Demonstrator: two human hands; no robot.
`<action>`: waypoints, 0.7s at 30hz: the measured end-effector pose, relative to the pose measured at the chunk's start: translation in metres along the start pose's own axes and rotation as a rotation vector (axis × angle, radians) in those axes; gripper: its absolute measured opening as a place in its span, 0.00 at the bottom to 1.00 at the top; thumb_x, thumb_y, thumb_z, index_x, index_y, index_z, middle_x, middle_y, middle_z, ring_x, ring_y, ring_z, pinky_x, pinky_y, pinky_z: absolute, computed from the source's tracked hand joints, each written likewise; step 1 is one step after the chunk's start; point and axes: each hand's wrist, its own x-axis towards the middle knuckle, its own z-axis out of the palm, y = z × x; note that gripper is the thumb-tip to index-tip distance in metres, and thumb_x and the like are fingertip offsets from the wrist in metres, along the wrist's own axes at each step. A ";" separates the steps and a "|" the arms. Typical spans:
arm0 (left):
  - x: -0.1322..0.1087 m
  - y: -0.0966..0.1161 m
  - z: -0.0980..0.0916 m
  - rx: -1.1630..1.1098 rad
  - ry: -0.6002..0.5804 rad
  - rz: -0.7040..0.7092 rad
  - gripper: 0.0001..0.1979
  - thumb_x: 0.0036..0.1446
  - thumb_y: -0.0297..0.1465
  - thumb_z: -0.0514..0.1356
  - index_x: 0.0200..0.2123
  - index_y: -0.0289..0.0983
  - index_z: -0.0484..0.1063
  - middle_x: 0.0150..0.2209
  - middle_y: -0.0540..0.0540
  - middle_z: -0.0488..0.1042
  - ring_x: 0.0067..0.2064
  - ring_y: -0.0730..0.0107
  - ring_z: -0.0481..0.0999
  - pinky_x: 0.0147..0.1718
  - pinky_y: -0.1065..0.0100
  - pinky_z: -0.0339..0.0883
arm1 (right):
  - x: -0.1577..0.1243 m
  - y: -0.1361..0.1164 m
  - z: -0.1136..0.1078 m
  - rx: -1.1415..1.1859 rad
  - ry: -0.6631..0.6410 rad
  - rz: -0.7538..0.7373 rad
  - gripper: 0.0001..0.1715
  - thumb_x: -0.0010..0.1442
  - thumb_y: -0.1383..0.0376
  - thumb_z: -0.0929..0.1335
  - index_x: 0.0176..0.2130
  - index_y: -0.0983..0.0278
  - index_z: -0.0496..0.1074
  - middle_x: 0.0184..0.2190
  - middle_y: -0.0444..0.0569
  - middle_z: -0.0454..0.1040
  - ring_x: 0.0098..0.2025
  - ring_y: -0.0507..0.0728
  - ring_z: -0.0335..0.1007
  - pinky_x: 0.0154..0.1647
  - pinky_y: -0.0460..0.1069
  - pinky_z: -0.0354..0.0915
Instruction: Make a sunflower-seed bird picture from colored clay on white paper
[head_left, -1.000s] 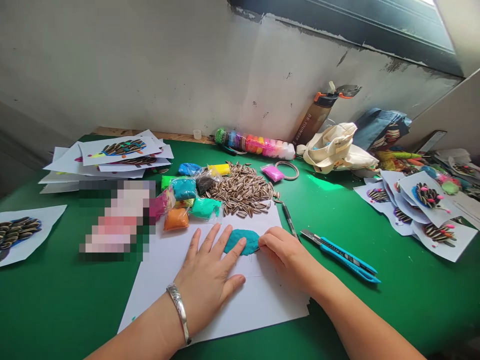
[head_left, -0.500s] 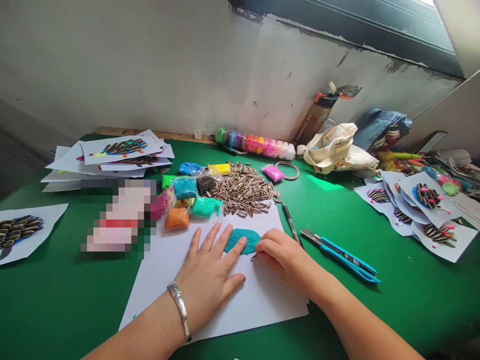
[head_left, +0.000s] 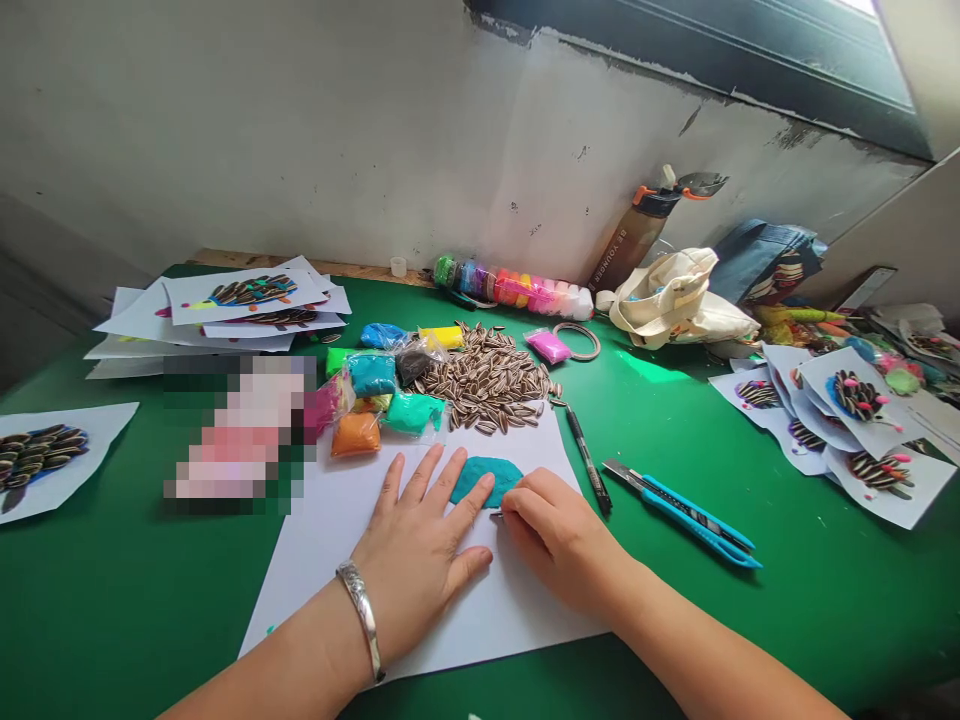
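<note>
A flat oval of teal modelling clay [head_left: 480,481] lies on a white sheet of paper [head_left: 450,640]. My left hand [head_left: 416,535] rests on the sheet with fingers spread, its index fingertip on the clay. At the clay's lower right edge, my right hand [head_left: 559,540] is closed in a pinch. A thin, dark tip pokes out from its fingers over the paper, too small to name. Just beyond the sheet's top edge is a heap of striped sunflower seeds [head_left: 491,385]. Bagged clay, including an orange packet [head_left: 355,435], sits beside the heap.
Right of the paper lie a black pen [head_left: 588,460] and a blue utility knife [head_left: 694,518]. Seed pictures [head_left: 855,390] are stacked at the right, others [head_left: 247,292] at the back left. A bottle [head_left: 630,235] and cloth bag [head_left: 675,300] stand by the wall.
My right hand has shifted slightly left and down along the clay's lower edge, still pinched. My left hand stays in place on the clay.
</note>
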 end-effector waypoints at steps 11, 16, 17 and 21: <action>0.001 0.000 0.000 -0.004 -0.006 -0.002 0.28 0.61 0.46 0.53 0.63 0.52 0.54 0.67 0.42 0.52 0.67 0.44 0.46 0.59 0.35 0.40 | -0.001 0.003 -0.002 -0.015 0.013 0.031 0.12 0.64 0.73 0.58 0.32 0.65 0.66 0.28 0.48 0.64 0.31 0.54 0.58 0.31 0.48 0.57; 0.000 0.000 -0.001 -0.010 -0.014 -0.001 0.28 0.61 0.46 0.52 0.64 0.52 0.54 0.67 0.42 0.51 0.67 0.44 0.46 0.59 0.34 0.40 | -0.002 0.006 -0.003 -0.009 -0.028 0.043 0.11 0.64 0.73 0.59 0.33 0.64 0.66 0.29 0.48 0.64 0.32 0.54 0.58 0.32 0.48 0.57; 0.001 0.000 -0.001 -0.009 -0.013 0.000 0.28 0.61 0.46 0.52 0.64 0.52 0.54 0.67 0.42 0.51 0.67 0.43 0.46 0.59 0.34 0.40 | -0.002 0.007 -0.004 -0.007 -0.028 0.047 0.11 0.64 0.73 0.59 0.33 0.64 0.66 0.29 0.48 0.64 0.32 0.54 0.58 0.32 0.48 0.57; 0.000 0.000 -0.001 -0.007 -0.007 0.001 0.28 0.61 0.46 0.53 0.63 0.52 0.55 0.67 0.42 0.52 0.67 0.43 0.47 0.59 0.34 0.40 | -0.002 0.008 -0.003 0.015 -0.007 0.061 0.11 0.63 0.73 0.59 0.33 0.64 0.66 0.29 0.47 0.64 0.31 0.53 0.58 0.31 0.48 0.57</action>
